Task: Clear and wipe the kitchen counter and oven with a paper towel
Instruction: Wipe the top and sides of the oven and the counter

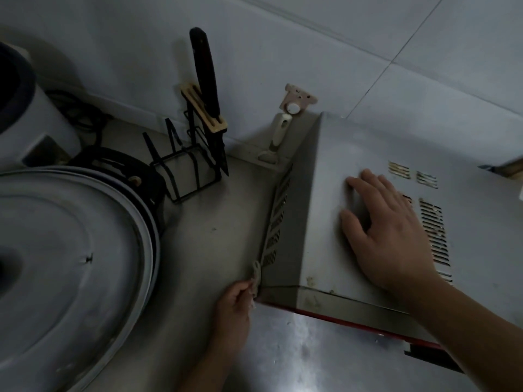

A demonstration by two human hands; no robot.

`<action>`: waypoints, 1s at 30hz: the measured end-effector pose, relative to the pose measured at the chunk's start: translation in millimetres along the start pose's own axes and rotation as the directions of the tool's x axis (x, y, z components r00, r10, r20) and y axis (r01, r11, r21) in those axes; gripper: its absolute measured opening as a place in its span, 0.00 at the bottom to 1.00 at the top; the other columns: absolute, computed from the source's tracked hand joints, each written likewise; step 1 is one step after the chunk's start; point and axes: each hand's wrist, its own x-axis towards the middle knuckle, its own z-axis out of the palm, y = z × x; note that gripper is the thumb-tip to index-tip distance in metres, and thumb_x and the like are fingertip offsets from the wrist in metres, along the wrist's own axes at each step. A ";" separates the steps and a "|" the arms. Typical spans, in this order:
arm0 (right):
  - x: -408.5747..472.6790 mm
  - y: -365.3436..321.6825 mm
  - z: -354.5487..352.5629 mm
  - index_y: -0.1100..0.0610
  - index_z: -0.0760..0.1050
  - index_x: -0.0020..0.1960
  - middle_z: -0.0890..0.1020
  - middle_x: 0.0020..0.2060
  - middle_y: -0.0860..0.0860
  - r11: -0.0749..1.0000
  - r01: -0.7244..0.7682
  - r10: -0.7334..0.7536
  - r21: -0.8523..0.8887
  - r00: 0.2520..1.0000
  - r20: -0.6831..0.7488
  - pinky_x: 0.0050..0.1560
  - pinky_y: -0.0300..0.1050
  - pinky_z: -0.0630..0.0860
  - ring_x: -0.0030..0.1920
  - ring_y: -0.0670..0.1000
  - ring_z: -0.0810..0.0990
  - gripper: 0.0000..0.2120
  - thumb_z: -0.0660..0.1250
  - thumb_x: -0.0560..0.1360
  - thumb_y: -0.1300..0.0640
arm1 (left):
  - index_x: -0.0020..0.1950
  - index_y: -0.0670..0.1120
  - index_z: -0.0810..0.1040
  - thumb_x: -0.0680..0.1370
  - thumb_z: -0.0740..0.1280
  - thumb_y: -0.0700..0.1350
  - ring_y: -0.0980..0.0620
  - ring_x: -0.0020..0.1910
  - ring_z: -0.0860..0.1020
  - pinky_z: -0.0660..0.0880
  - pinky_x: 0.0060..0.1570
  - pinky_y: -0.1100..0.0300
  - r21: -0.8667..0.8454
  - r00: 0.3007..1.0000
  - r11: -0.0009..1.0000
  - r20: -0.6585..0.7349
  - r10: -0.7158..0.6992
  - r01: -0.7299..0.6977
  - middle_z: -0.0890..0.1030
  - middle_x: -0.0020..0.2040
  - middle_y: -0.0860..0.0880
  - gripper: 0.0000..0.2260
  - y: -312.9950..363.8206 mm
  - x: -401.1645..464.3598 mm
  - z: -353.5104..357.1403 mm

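the right hand (387, 230) lies flat on top of the oven (325, 193), fingers (356, 183) spread beside the vent slots. the left hand (235, 304) pinches a paper towel (256, 278) (crumpled, greyish) against the oven's lower front corner, above the worktop (215, 222).

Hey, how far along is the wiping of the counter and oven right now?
Mid-job. The left hand pinches the paper towel against the oven at its lower side corner; the right hand rests flat on top. Stains near the front edge remain. The counter still holds the knife rack and the big round lid, so clearing seems unfinished.
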 end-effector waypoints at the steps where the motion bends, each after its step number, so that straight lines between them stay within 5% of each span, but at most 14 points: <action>1: -0.4 -0.4 -0.3 0.42 0.57 0.77 0.59 0.78 0.44 1.000 0.001 -0.001 0.003 1.000 0.000 0.77 0.50 0.52 0.78 0.45 0.52 0.29 0.50 0.78 0.36 | 0.45 0.45 0.82 0.79 0.63 0.29 0.62 0.30 0.74 0.70 0.34 0.69 0.036 1.000 0.999 0.009 0.019 -0.020 0.81 0.31 0.54 0.14 2.8 0.5 -0.1; 7: 0.9 -1.8 -1.9 0.42 0.57 0.77 0.58 0.78 0.44 1.000 -0.004 0.004 0.013 1.000 0.004 0.78 0.51 0.51 0.78 0.44 0.51 0.29 0.50 0.78 0.36 | 0.44 0.48 0.82 0.80 0.64 0.33 0.59 0.39 0.79 0.73 0.40 0.72 0.061 0.999 0.998 0.040 0.020 -0.022 0.84 0.36 0.57 0.13 47.8 30.7 27.6; 11: -0.3 -1.6 -1.0 0.42 0.57 0.77 0.58 0.78 0.43 1.000 -0.005 0.005 0.021 1.000 0.008 0.78 0.51 0.52 0.78 0.43 0.50 0.29 0.50 0.78 0.35 | 0.50 0.46 0.83 0.80 0.66 0.40 0.65 0.38 0.77 0.72 0.39 0.72 0.157 0.964 0.953 0.109 0.242 -0.258 0.83 0.40 0.56 0.06 111.0 95.2 84.6; 15: -0.6 -1.8 -1.4 0.42 0.58 0.77 0.59 0.78 0.43 0.999 -0.005 0.005 0.037 1.000 -0.009 0.78 0.51 0.52 0.78 0.42 0.50 0.29 0.52 0.78 0.36 | 0.56 0.39 0.82 0.80 0.65 0.37 0.56 0.44 0.77 0.72 0.45 0.65 0.136 0.948 0.946 0.164 0.271 -0.294 0.83 0.48 0.45 0.08 164.2 167.4 130.3; 18: 0.4 -0.6 -1.6 0.42 0.58 0.77 0.59 0.78 0.43 0.999 -0.003 0.003 0.034 1.000 -0.009 0.78 0.50 0.52 0.78 0.42 0.49 0.29 0.52 0.78 0.36 | 0.54 0.40 0.82 0.81 0.65 0.37 0.62 0.39 0.77 0.72 0.42 0.70 0.167 0.922 0.927 0.260 0.288 -0.336 0.82 0.44 0.48 0.07 185.3 195.0 150.2; 23: -0.2 -1.0 -3.4 0.41 0.54 0.78 0.56 0.78 0.42 1.000 -0.011 0.010 0.025 1.000 0.019 0.77 0.51 0.51 0.78 0.41 0.48 0.29 0.50 0.79 0.34 | 0.55 0.41 0.82 0.81 0.65 0.38 0.57 0.43 0.78 0.75 0.47 0.62 0.008 0.968 0.980 0.158 0.196 -0.200 0.83 0.48 0.46 0.07 168.6 161.2 142.1; 27: 0.2 -1.4 -4.7 0.41 0.55 0.78 0.56 0.78 0.42 1.000 -0.012 0.012 0.014 1.000 0.023 0.77 0.50 0.51 0.78 0.42 0.48 0.29 0.50 0.79 0.34 | 0.47 0.48 0.84 0.80 0.66 0.38 0.65 0.38 0.78 0.73 0.40 0.71 0.122 0.973 0.977 0.174 0.151 -0.174 0.84 0.40 0.58 0.09 138.9 87.1 83.4; 30: 1.2 -0.6 -3.0 0.40 0.54 0.78 0.54 0.78 0.41 1.000 -0.011 0.011 -0.017 1.000 0.028 0.76 0.47 0.48 0.78 0.40 0.46 0.29 0.49 0.79 0.33 | 0.40 0.52 0.84 0.79 0.65 0.33 0.63 0.34 0.77 0.72 0.38 0.67 0.162 0.982 0.983 0.182 0.057 -0.087 0.83 0.35 0.57 0.16 102.9 21.9 28.5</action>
